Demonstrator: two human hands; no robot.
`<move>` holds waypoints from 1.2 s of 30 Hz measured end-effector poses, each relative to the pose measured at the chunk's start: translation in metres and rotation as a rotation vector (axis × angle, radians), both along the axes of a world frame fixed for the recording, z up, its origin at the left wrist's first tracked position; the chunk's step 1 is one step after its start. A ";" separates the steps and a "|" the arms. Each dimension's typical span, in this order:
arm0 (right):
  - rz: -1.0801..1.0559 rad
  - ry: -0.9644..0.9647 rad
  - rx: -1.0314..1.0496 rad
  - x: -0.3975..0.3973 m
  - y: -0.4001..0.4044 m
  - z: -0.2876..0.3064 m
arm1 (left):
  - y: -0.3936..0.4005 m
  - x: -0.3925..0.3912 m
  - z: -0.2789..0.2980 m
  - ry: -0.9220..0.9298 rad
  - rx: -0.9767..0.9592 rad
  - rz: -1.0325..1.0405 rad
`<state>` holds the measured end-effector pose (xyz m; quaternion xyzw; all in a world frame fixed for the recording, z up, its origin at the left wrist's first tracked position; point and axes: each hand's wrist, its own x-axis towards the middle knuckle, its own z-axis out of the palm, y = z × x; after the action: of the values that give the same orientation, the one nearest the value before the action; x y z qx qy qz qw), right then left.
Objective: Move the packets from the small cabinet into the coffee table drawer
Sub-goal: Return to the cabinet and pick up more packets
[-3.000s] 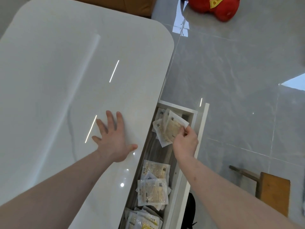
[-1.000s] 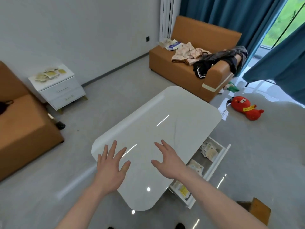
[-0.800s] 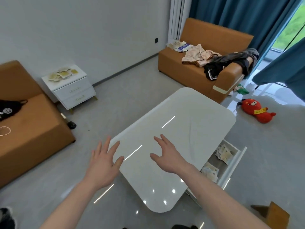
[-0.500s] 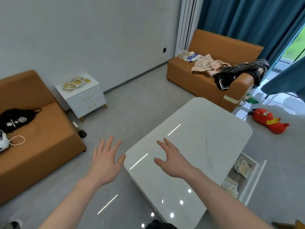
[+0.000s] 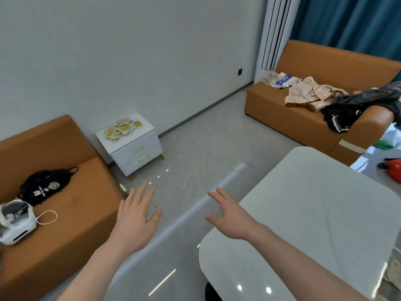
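A heap of yellowish packets (image 5: 121, 129) lies on top of the small white cabinet (image 5: 134, 153), which stands against the wall at centre left, well beyond both hands. My left hand (image 5: 138, 218) is open and empty, held over the floor. My right hand (image 5: 230, 216) is open and empty too, by the near corner of the white coffee table (image 5: 314, 218). The open drawer (image 5: 392, 276) with packets in it shows only at the right edge.
An orange sofa seat (image 5: 65, 218) at the left carries a black bag and a white headset. Another orange sofa (image 5: 303, 118) with clothes stands at the back right. A red toy (image 5: 393, 172) lies on the floor. Grey tiled floor stretches between me and the cabinet.
My right hand let go of the packets in the drawer three seconds ago. Since then the view has swung left toward the cabinet, and both empty hands have left the table top.
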<state>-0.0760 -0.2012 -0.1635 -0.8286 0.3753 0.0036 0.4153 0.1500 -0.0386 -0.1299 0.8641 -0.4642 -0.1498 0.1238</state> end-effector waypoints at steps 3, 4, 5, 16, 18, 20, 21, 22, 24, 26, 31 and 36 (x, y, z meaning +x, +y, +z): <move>0.028 0.041 -0.033 0.059 -0.035 0.007 | -0.014 0.049 0.004 0.012 -0.032 0.070; 0.039 0.042 -0.032 0.076 -0.042 0.009 | -0.014 0.062 0.004 0.025 -0.033 0.094; 0.055 0.034 -0.029 0.094 -0.049 0.010 | -0.015 0.076 0.002 0.033 -0.041 0.108; 0.056 0.008 -0.056 0.283 -0.107 0.020 | -0.057 0.268 -0.020 0.093 -0.077 0.128; 0.031 0.008 -0.059 0.305 -0.112 0.025 | -0.063 0.300 -0.021 0.094 -0.076 0.113; 0.006 -0.012 -0.063 0.334 -0.118 0.028 | -0.074 0.341 -0.023 0.089 -0.070 0.103; -0.007 -0.021 -0.069 0.348 -0.122 0.029 | -0.084 0.361 -0.024 0.081 -0.057 0.093; -0.020 -0.017 -0.073 0.361 -0.127 0.028 | -0.093 0.381 -0.025 0.076 -0.043 0.081; -0.050 -0.001 -0.067 0.380 -0.135 0.026 | -0.111 0.410 -0.025 0.083 -0.016 0.052; -0.058 -0.004 -0.051 0.399 -0.146 0.023 | -0.129 0.434 -0.026 0.108 -0.037 0.039; -0.071 0.033 -0.040 0.458 -0.191 0.012 | -0.179 0.494 -0.037 0.129 -0.017 -0.004; -0.022 0.050 -0.014 0.535 -0.256 -0.002 | -0.234 0.564 -0.057 0.137 0.011 0.041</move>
<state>0.4588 -0.4576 -0.1659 -0.8269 0.3948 0.0172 0.4001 0.7138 -0.2725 -0.1870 0.8618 -0.4362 -0.2087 0.1534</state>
